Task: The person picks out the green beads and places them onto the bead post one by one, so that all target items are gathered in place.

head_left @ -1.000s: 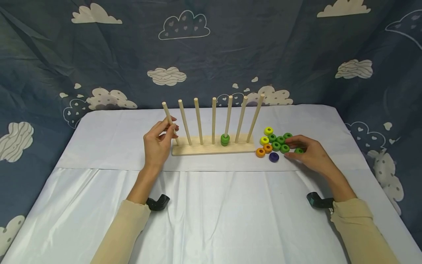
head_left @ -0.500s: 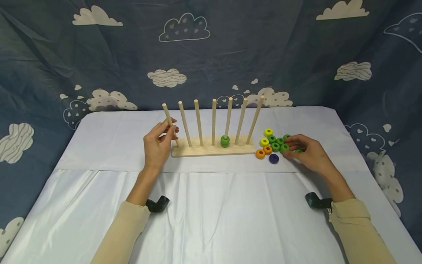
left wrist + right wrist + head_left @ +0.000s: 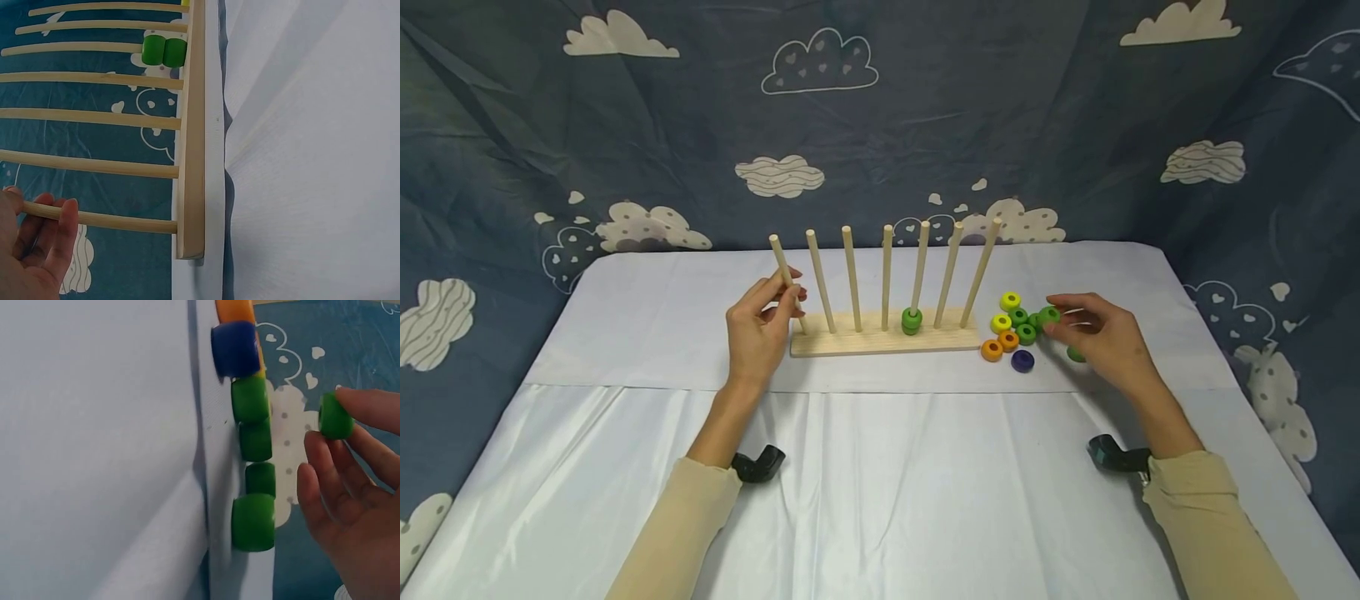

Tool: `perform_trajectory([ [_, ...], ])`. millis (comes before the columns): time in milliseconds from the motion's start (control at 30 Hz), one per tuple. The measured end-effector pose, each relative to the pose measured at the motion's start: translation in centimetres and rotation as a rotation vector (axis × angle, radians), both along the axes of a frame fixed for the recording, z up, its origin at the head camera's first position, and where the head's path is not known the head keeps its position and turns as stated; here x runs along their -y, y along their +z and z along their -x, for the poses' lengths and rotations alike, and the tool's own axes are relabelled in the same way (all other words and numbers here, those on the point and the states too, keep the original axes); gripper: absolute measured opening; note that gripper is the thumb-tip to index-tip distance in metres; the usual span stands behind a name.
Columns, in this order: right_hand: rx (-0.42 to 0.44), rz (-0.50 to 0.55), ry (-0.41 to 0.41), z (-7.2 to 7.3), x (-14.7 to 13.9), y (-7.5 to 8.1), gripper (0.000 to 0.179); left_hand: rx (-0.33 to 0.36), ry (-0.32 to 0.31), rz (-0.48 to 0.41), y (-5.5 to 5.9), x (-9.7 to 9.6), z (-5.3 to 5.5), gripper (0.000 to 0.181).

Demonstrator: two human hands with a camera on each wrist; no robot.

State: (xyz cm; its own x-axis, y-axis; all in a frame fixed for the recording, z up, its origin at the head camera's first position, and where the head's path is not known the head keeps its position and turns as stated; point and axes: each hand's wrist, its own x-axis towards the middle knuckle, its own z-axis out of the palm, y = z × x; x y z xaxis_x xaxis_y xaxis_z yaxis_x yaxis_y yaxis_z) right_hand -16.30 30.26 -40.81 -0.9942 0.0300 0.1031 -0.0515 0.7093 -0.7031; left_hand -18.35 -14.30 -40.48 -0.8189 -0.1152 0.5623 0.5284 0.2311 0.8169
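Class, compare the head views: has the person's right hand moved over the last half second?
Yes, slightly: the right hand has risen relative to the blue ring, and pinches a green ring.

Right hand (image 3: 1108, 340) partly hides 1 green bead (image 3: 1075, 354).

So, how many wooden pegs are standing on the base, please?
7 wooden pegs, in one row along the base: four at the left, then one carrying two green beads, then two at the right end.

Fabric backdrop (image 3: 1000, 108), dark blue-grey, creased, printed with pale clouds (image 3: 779, 177) and small hearts (image 3: 1281, 291); white-draped table (image 3: 940, 492) before it, wrinkled in front.
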Motion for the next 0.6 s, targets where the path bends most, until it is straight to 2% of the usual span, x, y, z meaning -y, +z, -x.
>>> perform_trajectory([
  [600, -0.121, 0.112, -0.018, 0.2, 2.2, 1.7, 0.039, -0.006, -0.003, -0.002, -0.1, 0.0, 0.0, 0.019],
])
